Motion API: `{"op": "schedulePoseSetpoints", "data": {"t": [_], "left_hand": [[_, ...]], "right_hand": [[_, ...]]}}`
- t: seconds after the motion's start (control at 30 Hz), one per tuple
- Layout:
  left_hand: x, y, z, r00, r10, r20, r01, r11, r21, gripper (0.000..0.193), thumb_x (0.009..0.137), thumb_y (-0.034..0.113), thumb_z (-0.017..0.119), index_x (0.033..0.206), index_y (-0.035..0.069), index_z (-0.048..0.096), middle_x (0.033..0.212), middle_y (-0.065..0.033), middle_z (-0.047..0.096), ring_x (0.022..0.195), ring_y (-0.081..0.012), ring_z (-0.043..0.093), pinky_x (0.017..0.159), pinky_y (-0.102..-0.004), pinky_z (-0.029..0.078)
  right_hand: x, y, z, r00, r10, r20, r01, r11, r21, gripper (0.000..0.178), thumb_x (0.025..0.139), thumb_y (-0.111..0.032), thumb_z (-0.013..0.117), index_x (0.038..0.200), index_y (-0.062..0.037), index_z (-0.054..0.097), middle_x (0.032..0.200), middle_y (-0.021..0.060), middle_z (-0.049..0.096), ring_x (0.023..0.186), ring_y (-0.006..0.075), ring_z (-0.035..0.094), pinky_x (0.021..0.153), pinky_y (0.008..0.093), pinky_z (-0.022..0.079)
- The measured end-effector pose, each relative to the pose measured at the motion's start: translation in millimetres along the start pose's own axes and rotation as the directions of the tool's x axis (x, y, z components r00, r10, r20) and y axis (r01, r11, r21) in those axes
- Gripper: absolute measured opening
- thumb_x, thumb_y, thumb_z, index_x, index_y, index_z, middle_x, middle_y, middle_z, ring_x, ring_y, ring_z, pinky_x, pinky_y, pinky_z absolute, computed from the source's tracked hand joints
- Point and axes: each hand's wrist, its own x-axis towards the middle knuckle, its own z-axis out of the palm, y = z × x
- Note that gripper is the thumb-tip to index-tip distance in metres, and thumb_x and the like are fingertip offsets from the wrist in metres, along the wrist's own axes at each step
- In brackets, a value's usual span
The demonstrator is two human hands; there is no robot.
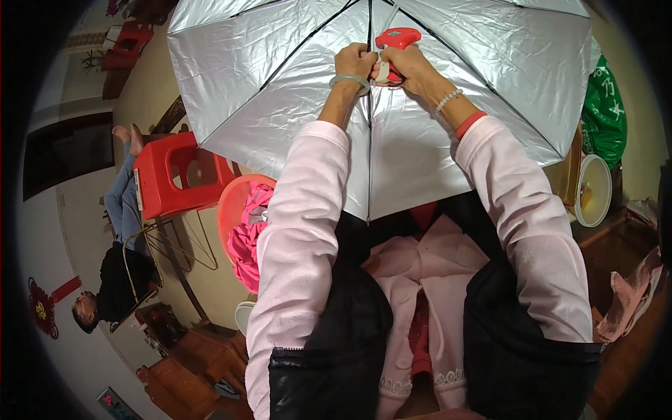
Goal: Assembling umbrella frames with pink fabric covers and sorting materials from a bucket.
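A large open umbrella [434, 147] with a silver lining and black ribs spreads in front of me, its inner side toward me. My left hand [355, 63] is closed at the dark rib running down the middle of the canopy. What its fingertips pinch is too small to make out. Close beside it, my right hand [413, 68] is wrapped round a red and white hand-held tool [399, 38] with a rounded red top. The exact kind of this tool does not show. Its lower part is partly hidden by my fingers, near the same rib.
Left of my arm stand a red plastic stool [164, 175], a metal-framed chair [178, 241] and an orange basin [227, 210] holding pink cloth [246, 241]. A person [126, 280] reclines farther left. At right are a white bucket [595, 192] and a green bag [605, 115].
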Motion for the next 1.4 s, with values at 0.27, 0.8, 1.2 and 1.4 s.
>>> {"op": "schedulePoseSetpoints", "data": {"t": [0.27, 0.8, 1.2, 1.4], "left_hand": [[-1.5, -4.2, -0.1, 0.998, -0.031, -0.053, 0.026, 0.994, -0.104, 0.025, 0.071, 0.017, 0.057, 0.086, -0.001, 0.064, 0.075, -0.0155, 0.064, 0.067, -0.0240, 0.063, 0.065, -0.0313, 0.049], [-2.8, 1.4, 1.9, 0.996, 0.002, -0.095, -0.008, 0.998, -0.064, 0.024, 0.072, 0.015, 0.054, 0.086, -0.001, 0.063, 0.077, -0.0187, 0.063, 0.069, -0.0283, 0.062, 0.066, -0.0340, 0.049], [-0.6, -3.2, 3.2, 0.992, 0.025, -0.123, -0.027, 1.000, -0.013, 0.024, 0.072, 0.016, 0.053, 0.086, 0.000, 0.063, 0.079, -0.0191, 0.062, 0.074, -0.0310, 0.061, 0.069, -0.0362, 0.047], [-8.8, 17.2, -5.9, 0.990, -0.138, -0.006, 0.133, 0.964, -0.230, 0.024, 0.073, 0.017, 0.053, 0.087, -0.001, 0.063, 0.079, -0.0185, 0.063, 0.072, -0.0297, 0.062, 0.068, -0.0349, 0.048]], "right_hand": [[-6.7, -1.7, -2.5, 0.993, 0.072, 0.090, -0.083, 0.988, 0.127, 0.020, 0.076, -0.007, 0.051, 0.092, 0.0049, 0.047, 0.076, 0.0166, 0.057, 0.065, 0.0278, 0.060, 0.058, 0.0414, 0.054], [-2.5, -0.1, -29.7, 0.943, 0.137, 0.303, -0.242, 0.907, 0.344, 0.027, 0.080, -0.011, 0.053, 0.100, 0.0060, 0.048, 0.091, 0.0204, 0.058, 0.087, 0.0328, 0.058, 0.080, 0.0433, 0.049], [-6.7, -3.5, -26.5, 0.945, 0.131, 0.300, -0.233, 0.913, 0.334, 0.028, 0.081, -0.011, 0.051, 0.103, 0.0040, 0.046, 0.092, 0.0202, 0.058, 0.088, 0.0324, 0.058, 0.080, 0.0443, 0.049], [-5.4, -3.2, -28.1, 0.941, 0.122, 0.317, -0.233, 0.910, 0.343, 0.030, 0.080, -0.011, 0.052, 0.106, 0.0044, 0.045, 0.093, 0.0207, 0.058, 0.087, 0.0332, 0.058, 0.079, 0.0453, 0.049]]}}
